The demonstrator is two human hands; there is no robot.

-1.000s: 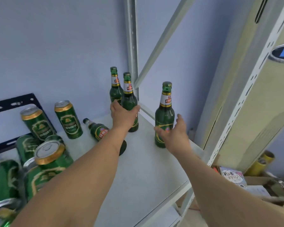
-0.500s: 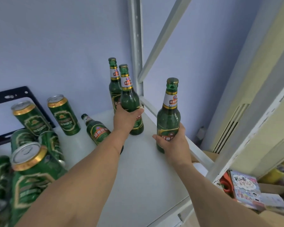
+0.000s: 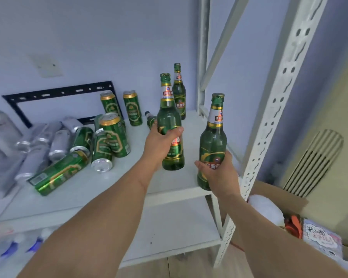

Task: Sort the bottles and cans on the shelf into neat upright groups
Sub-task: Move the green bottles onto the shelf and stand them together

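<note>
My left hand point(image 3: 161, 139) grips a green glass bottle point(image 3: 170, 109) upright, lifted above the white shelf point(image 3: 100, 185). My right hand point(image 3: 217, 173) holds a second green bottle point(image 3: 214, 135) upright near the shelf's front right corner, also raised. A third green bottle point(image 3: 178, 91) stands at the back right by the post. Another bottle point(image 3: 150, 119) lies on its side behind my left hand, mostly hidden. Green cans point(image 3: 114, 133) stand and lie in a jumble at mid-shelf, two upright ones point(image 3: 132, 108) at the back wall. Silver cans point(image 3: 38, 141) are piled on the left.
White perforated shelf posts point(image 3: 269, 109) rise on the right. A black metal bracket point(image 3: 58, 91) leans on the back wall. A lower shelf point(image 3: 169, 227) shows beneath, with blue-capped bottles point(image 3: 12, 247) at left. Cardboard boxes point(image 3: 279, 197) with clutter sit on the right.
Both hands have closed on their bottles and lifted them off the shelf toward me. The camera has pulled back, revealing the silver cans on the left.
</note>
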